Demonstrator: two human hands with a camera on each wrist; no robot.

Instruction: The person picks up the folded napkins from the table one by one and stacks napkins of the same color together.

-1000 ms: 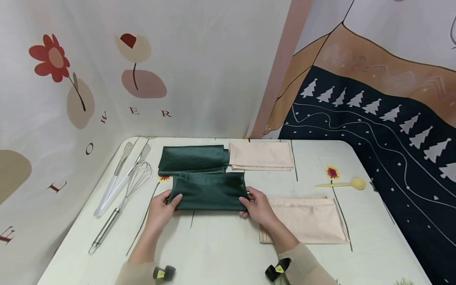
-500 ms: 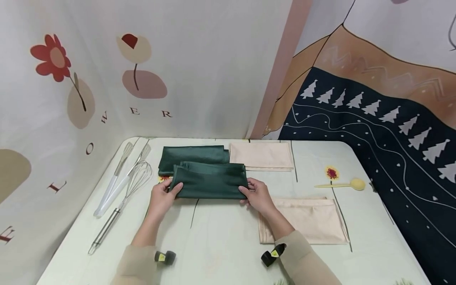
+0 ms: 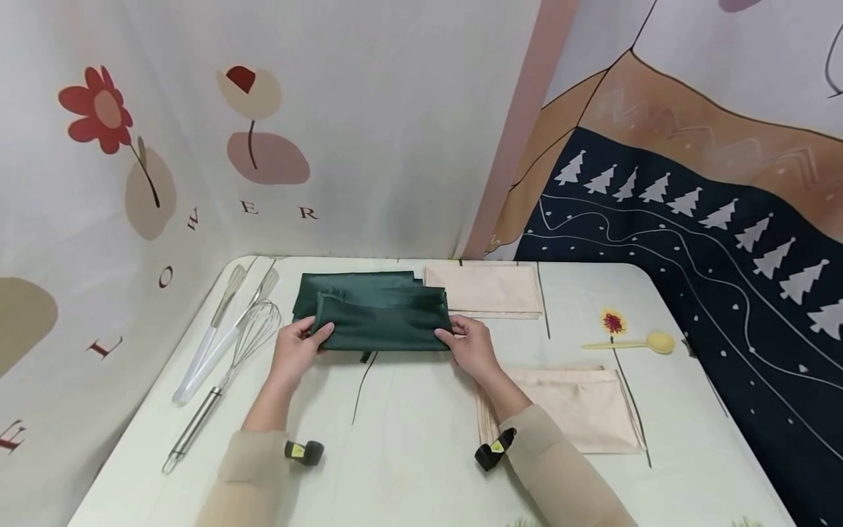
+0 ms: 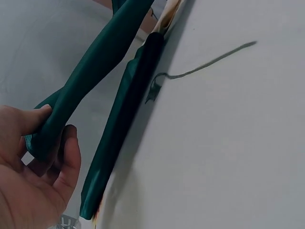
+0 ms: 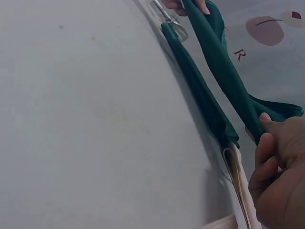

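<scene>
Cloth [image 3: 384, 326], folded green, left hand [image 3: 292, 354] plus right hand [image 3: 474, 349] pinching 1 end each, lookalike [image 3: 356, 280] just past 'em.

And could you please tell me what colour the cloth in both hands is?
The held cloth is dark green; the head view shows it best.

You can read dark-red printed letters [image 3: 307, 213], F-L-O-W-E-R, along the white flower-patterned fabric curtain [image 3: 395, 132], left and far.
</scene>
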